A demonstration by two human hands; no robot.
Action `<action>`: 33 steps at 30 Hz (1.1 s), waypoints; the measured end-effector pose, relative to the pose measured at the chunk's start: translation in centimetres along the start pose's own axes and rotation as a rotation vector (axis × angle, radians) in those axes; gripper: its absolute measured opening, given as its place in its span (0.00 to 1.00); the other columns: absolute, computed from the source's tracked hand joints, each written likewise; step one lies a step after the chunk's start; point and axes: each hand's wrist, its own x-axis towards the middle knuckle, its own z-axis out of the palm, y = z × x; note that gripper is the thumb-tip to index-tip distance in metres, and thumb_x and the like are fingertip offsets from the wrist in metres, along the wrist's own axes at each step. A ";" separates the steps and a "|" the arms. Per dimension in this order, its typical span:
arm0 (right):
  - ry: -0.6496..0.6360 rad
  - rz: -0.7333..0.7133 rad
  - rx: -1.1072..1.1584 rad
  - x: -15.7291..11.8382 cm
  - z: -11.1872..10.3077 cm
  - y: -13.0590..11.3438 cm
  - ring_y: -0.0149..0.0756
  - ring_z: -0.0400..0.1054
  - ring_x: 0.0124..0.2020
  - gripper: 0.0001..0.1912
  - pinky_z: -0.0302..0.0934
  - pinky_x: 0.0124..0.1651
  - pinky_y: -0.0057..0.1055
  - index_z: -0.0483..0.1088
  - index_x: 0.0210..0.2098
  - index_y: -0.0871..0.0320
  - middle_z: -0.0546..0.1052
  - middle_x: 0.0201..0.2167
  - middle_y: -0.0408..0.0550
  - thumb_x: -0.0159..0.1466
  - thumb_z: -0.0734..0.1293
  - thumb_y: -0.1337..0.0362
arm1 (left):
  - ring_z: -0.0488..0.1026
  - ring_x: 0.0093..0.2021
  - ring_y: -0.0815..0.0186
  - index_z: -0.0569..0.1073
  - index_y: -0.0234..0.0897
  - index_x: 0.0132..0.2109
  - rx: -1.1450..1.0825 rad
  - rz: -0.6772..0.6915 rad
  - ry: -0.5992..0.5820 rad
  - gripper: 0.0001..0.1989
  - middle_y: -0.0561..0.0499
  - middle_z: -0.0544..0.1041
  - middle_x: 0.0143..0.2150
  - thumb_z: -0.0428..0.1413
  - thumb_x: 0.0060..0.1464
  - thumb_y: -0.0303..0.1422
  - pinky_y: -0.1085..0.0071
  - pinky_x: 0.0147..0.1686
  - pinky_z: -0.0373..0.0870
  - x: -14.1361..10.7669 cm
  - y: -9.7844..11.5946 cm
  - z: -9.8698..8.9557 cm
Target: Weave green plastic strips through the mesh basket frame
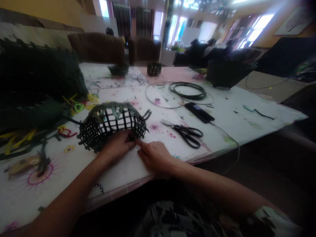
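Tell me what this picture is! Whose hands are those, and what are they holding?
A camera worn on a person's head took this picture, looking down, so you see what that person sees. The person's left hand holds the edge of a black woven basket, and the right hand reaches to it. They are at a table with scissors, a coil of black strip and yellow strips lying on it.

Woven basket (pixel 112 126) w/ matt blk plastic strips
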 end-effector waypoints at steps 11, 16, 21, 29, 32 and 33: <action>0.255 0.162 0.377 0.4 -1.3 3.3 0.35 0.67 0.32 0.17 0.55 0.34 0.29 0.71 0.42 0.60 0.77 0.31 0.48 0.59 0.73 0.55 | 0.68 0.32 0.63 0.73 0.39 0.38 -0.007 -0.047 0.006 0.08 0.52 0.74 0.32 0.59 0.51 0.36 0.68 0.31 0.57 0.4 0.0 0.0; 0.223 -0.072 0.621 4.1 -2.1 4.9 0.34 0.68 0.35 0.30 0.60 0.37 0.29 0.65 0.56 0.61 0.77 0.41 0.50 0.57 0.74 0.59 | 0.70 0.33 0.62 0.74 0.40 0.38 -0.059 0.000 0.036 0.08 0.52 0.75 0.32 0.59 0.52 0.37 0.68 0.32 0.59 0.3 -0.1 0.3; 0.299 -0.090 0.638 5.9 -0.7 4.8 0.33 0.67 0.34 0.08 0.59 0.38 0.29 0.70 0.31 0.61 0.77 0.31 0.46 0.59 0.60 0.76 | 0.72 0.35 0.61 0.75 0.40 0.40 -0.032 -0.060 0.062 0.09 0.52 0.77 0.34 0.60 0.49 0.35 0.68 0.33 0.61 0.5 -0.1 0.6; 0.416 -0.147 0.728 5.2 0.2 4.6 0.33 0.66 0.33 0.07 0.59 0.38 0.29 0.67 0.31 0.59 0.74 0.30 0.44 0.58 0.60 0.75 | 0.75 0.43 0.57 0.77 0.42 0.44 -0.036 -0.132 0.084 0.14 0.52 0.81 0.43 0.63 0.48 0.36 0.66 0.41 0.67 0.9 -0.3 0.6; 0.403 -0.144 0.730 5.2 0.3 4.7 0.33 0.66 0.32 0.07 0.58 0.36 0.28 0.67 0.30 0.59 0.74 0.28 0.44 0.58 0.60 0.75 | 0.76 0.42 0.57 0.78 0.42 0.40 -0.023 -0.185 0.082 0.11 0.53 0.81 0.40 0.63 0.47 0.36 0.66 0.42 0.68 1.0 0.1 0.4; 0.398 -0.144 0.729 5.3 0.3 4.8 0.33 0.66 0.33 0.07 0.58 0.36 0.29 0.67 0.30 0.59 0.74 0.29 0.44 0.57 0.60 0.75 | 0.76 0.42 0.57 0.78 0.42 0.40 -0.017 -0.194 0.087 0.10 0.52 0.81 0.40 0.63 0.48 0.36 0.65 0.41 0.68 0.8 0.3 0.4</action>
